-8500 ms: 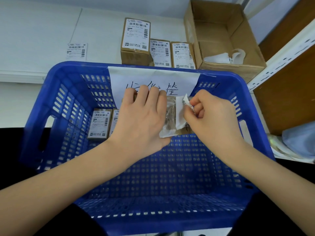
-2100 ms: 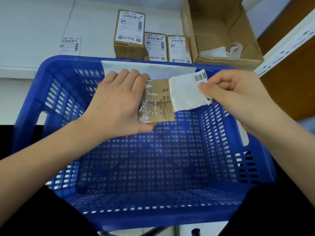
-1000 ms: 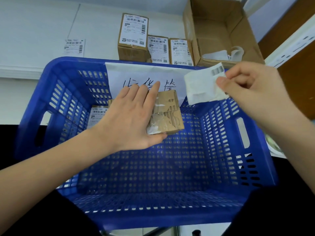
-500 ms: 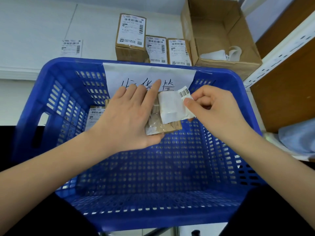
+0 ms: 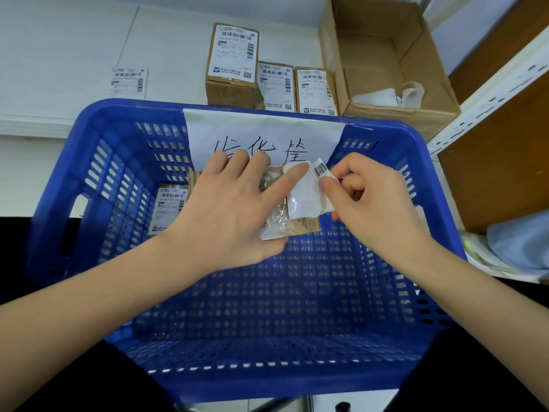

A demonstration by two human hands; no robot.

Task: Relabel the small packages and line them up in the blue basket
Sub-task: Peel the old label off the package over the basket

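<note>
The right hand [image 5: 371,203] pinched the shipping label [image 5: 309,194] by its barcode corner; the small package [image 5: 285,221], steadied under the flat left hand [image 5: 234,209], lay immediately left of that pinch inside the blue basket [image 5: 118,150].

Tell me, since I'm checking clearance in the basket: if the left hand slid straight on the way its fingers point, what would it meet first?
Most likely the handwritten paper sign on the blue basket far wall, just past the left hand fingertips; depth is unclear.
</note>
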